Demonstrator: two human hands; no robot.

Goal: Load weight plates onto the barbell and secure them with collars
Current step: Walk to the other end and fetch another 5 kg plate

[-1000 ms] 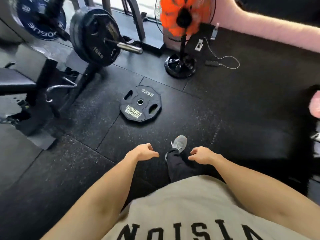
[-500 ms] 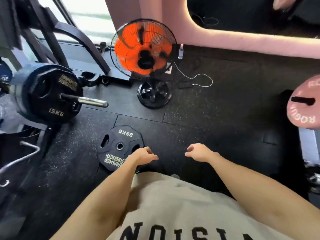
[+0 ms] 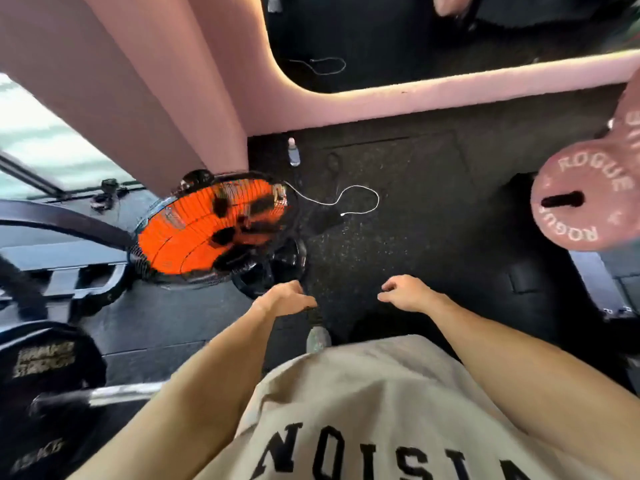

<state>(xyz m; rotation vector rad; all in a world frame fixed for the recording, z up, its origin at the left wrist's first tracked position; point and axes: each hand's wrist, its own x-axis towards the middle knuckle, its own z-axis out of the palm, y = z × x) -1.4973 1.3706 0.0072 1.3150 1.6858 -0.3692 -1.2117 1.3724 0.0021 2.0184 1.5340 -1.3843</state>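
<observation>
Left hand: your left hand [image 3: 285, 299] hangs in front of you with fingers loosely curled, grasping nothing.
Right hand: your right hand [image 3: 403, 292] does likewise, relaxed and empty, well apart from any plate.
Barbell: the steel barbell sleeve [image 3: 121, 393] juts out at lower left, under your left forearm.
Loaded plate: a black Hammer Strength 15 kg plate [image 3: 45, 368] sits on that sleeve.
Pink plate: a pink Rogue plate [image 3: 585, 199] hangs on a black peg at right.
Nearby: an orange floor fan [image 3: 211, 226] stands just ahead on the black rubber floor [image 3: 415, 237].
</observation>
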